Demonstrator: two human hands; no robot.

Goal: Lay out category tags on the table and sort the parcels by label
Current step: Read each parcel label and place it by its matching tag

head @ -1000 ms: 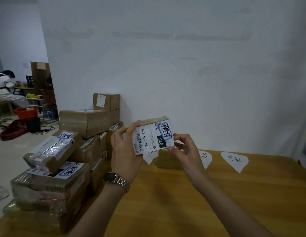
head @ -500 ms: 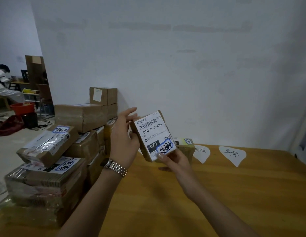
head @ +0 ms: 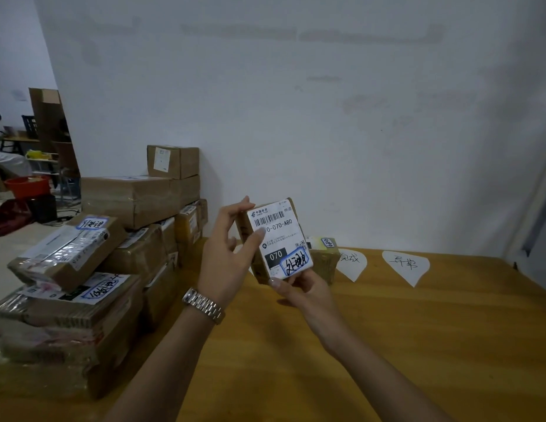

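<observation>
I hold a small brown parcel point(head: 281, 236) upright above the wooden table point(head: 387, 345), its white shipping label facing me with a blue-circled handwritten mark at the bottom. My left hand point(head: 229, 254) grips its left side, thumb on the label. My right hand point(head: 302, 287) pinches its lower edge from below. Behind it another small parcel point(head: 325, 260) sits on the table. Two white paper tags lie further right: a near tag point(head: 352, 263) and a far tag point(head: 405, 266).
A tall stack of brown parcels point(head: 92, 269) fills the table's left end up to the white wall. Beyond it, at the far left, are a red bucket point(head: 26, 185), chairs and a seated person. The table's right edge is near the far tag.
The parcel has been turned from lying sideways to upright, so the circled mark moved from top to bottom. My right hand shifted under it. My left thumb came onto the label.
</observation>
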